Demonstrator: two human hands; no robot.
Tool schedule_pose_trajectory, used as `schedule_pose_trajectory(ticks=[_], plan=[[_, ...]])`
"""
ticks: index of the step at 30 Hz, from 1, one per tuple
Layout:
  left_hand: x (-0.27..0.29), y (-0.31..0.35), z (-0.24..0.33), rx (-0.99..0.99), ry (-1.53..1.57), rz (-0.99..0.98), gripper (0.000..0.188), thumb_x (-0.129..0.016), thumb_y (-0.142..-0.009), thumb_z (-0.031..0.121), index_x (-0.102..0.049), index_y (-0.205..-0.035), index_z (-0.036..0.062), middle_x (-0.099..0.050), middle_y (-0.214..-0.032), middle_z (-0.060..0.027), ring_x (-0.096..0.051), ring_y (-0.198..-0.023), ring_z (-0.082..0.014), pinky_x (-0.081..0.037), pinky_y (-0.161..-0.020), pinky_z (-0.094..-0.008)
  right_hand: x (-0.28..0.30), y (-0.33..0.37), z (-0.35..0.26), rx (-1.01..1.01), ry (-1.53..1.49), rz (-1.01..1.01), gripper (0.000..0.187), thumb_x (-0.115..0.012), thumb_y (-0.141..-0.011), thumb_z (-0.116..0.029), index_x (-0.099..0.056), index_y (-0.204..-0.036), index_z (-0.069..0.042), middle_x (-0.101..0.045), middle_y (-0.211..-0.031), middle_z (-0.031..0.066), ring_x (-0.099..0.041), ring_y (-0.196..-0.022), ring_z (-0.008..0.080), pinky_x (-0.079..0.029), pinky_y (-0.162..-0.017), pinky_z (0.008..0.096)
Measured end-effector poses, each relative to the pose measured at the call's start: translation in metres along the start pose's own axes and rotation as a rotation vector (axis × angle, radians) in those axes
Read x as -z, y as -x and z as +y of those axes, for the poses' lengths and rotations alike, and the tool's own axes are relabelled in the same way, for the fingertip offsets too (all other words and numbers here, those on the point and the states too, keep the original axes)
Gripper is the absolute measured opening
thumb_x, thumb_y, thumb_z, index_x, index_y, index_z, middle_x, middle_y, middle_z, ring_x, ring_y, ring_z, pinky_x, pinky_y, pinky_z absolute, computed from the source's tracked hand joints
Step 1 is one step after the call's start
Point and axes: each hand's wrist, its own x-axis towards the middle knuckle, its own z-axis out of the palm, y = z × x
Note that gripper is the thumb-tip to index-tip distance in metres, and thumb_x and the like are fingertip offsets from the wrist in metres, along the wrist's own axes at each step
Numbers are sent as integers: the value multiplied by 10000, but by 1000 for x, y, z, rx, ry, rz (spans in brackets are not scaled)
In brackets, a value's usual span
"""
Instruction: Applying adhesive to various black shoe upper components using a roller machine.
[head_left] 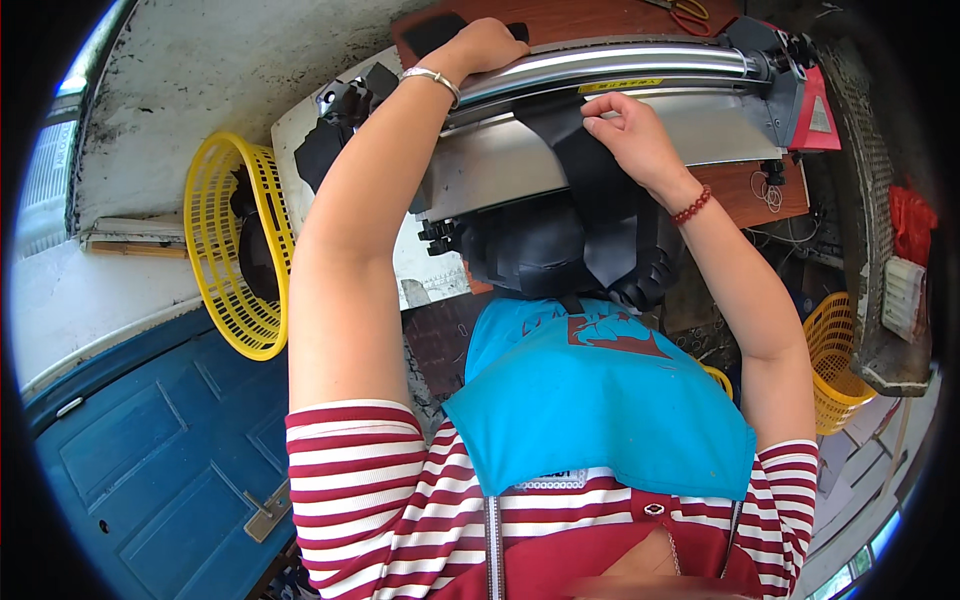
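A machine with a long shiny metal roller (620,66) and a sloping steel plate (480,165) stands across the far side. A smooth black strip of leather-like sheet (570,140) runs from the roller down over the plate. My right hand (640,145) is at the strip's right edge, with thumb and forefinger closed on it just below the roller. Past the roller, my left hand (487,45) reaches to the far side, close to a dark flat piece (435,33); its fingertips are partly hidden. More black pieces (530,245) lie heaped over the plate's near edge, above my blue apron (600,400).
A yellow basket (195,215) holding dark pieces stands at the left, beside a blue door (150,450). Orange-handled scissors (690,14) lie at the back. The machine's red end cover (820,115) is at the right, with another yellow basket (832,350) below.
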Motion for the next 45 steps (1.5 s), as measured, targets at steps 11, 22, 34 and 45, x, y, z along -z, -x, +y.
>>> schedule_pose_trajectory(ticks=[11,22,34,45], plan=[[26,-12,-5,238,547,59,309,-686,-907,276,-739,-982,-19,-709,-933,-123,-664,-879,-234,-580,-705,-396,17,79,7,590,552,63,201,-756,-887,-164,-696,-1053,-67,-682,-818,84,-674,-683,232,-526,-621,338],[163,45,20,182,679,443,61,-596,-886,63,-548,-922,57,-517,-851,-66,-519,-688,-197,-496,-525,-350,-41,85,61,488,1166,-158,453,-736,-860,-252,-634,-1232,-15,-652,-1049,131,-683,-763,244,-546,-670,353],[147,71,23,-75,518,687,508,-396,-872,-107,-648,-1282,58,-668,-1067,-174,-596,-595,-180,-483,-443,-305,-7,95,6,529,290,-35,124,-752,-891,-102,-711,-989,-39,-692,-876,76,-646,-794,228,-513,-738,352],[18,14,4,-359,-419,291,216,-628,-867,100,-804,-986,55,-769,-992,-167,-721,-916,-261,-552,-817,-384,-1,29,6,-20,-254,27,220,-683,-977,-131,-639,-1162,-20,-671,-782,-19,-525,-698,5,-420,-634,204]])
